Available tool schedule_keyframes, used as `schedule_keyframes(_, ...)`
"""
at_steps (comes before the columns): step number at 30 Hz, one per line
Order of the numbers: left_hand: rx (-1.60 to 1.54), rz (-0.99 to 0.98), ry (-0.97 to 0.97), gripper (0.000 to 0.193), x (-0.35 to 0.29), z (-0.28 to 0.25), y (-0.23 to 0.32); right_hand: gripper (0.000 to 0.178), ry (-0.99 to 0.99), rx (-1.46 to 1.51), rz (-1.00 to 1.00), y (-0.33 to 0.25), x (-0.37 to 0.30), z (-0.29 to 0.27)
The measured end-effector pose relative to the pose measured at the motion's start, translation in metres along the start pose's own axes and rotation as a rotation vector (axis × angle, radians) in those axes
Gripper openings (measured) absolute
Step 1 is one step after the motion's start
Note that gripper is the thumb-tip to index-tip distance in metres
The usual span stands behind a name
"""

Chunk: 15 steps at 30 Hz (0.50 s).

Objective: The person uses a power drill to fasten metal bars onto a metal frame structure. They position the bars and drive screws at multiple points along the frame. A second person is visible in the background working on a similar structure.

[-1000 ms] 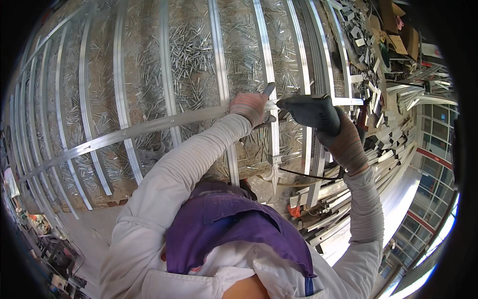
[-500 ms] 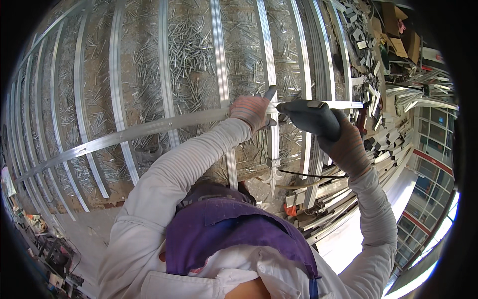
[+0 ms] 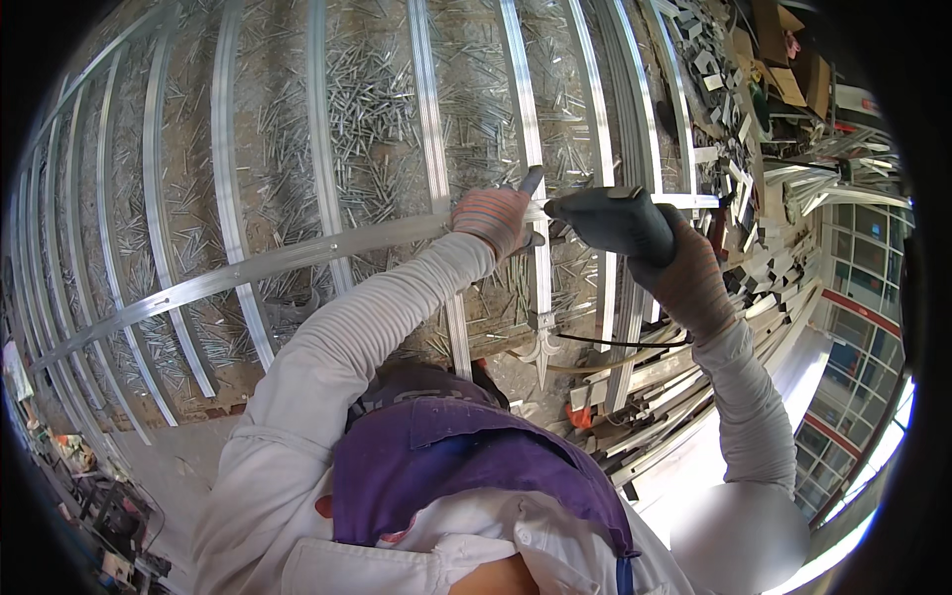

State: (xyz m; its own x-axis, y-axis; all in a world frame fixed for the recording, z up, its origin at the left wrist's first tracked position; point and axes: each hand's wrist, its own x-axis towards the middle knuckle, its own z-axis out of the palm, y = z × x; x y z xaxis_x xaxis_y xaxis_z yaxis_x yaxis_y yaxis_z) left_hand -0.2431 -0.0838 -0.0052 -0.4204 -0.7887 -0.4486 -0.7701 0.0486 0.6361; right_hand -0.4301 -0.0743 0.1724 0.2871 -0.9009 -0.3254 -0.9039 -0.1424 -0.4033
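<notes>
A long silvery metal crossbar (image 3: pixel 297 255) lies across several parallel metal strips (image 3: pixel 424 109). At one crossing my left hand (image 3: pixel 491 215), in a striped glove with dark fingertips, grips the crossbar, thumb and fingers on either side of it. My right hand (image 3: pixel 691 283), gloved too, is wrapped round the handle of a dark power drill (image 3: pixel 607 220). The drill's nose points left at the crossbar, just right of my left fingertips. Whether its tip touches the metal is too small to tell.
Many thin metal pins (image 3: pixel 367 109) litter the surface beneath the strips. A black cable (image 3: pixel 620 342) runs below the drill. Long offcuts (image 3: pixel 645 416) are piled at the lower right, small metal pieces (image 3: pixel 739 193) farther up, and cardboard boxes (image 3: pixel 793 59) at the far right.
The view has shifted slightly, so the strips sit a little farther left. Both hands keep their grip, and the drill stays at the same crossing.
</notes>
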Motion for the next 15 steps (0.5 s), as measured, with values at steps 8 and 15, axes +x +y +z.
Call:
schedule_keyframes(8,0.006,0.005,0.008,0.102,-0.0009,0.0009,0.0002,0.042,-0.019,-0.108,0.009,-0.0029,0.0011,-0.0002)
schedule_keyframes(15,0.055,-0.016,0.018,0.100,-0.0019,-0.0022,0.0018,0.044,0.007,-0.139,0.066,0.0062,0.0053,0.0070)
